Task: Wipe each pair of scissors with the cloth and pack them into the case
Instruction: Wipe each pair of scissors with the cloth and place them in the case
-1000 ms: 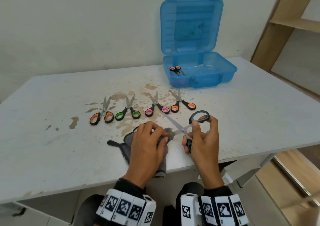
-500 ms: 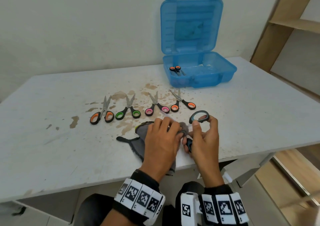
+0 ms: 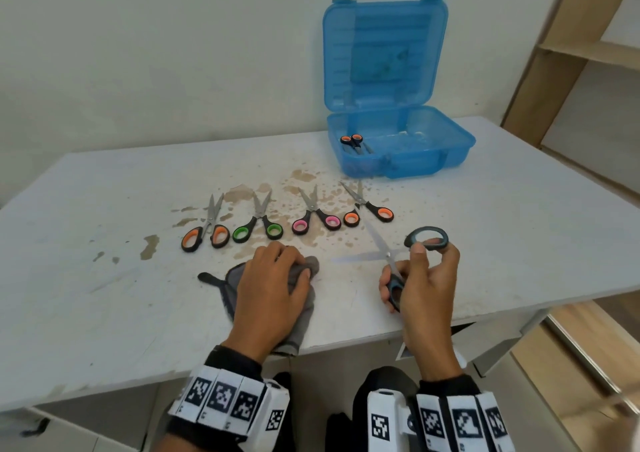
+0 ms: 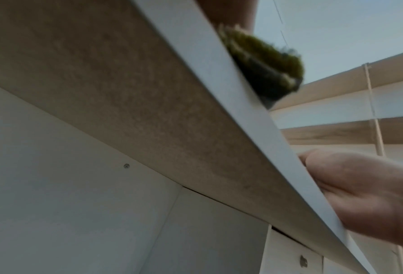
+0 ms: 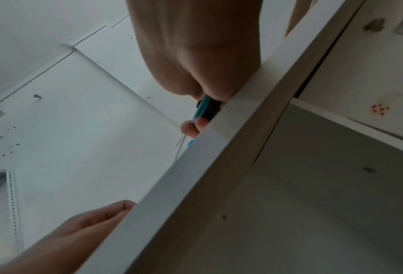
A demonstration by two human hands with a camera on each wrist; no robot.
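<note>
We have one orange-handled pair (image 3: 352, 140) packed in the blue case (image 3: 450, 153); four pairs wait on the bench (image 3: 104, 295). Our right hand (image 3: 424, 283) grips the open blue-handled scissors (image 3: 391, 254), our left hand (image 3: 273, 288) clutches the cloth (image 3: 304, 313) apart from them

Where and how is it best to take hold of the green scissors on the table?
Probably by the handle loops. The green scissors lie flat, blades slightly open and pointing away toward the wall, loops facing the near table edge. Come from the near side and pinch the loops, away from the tips.
</note>
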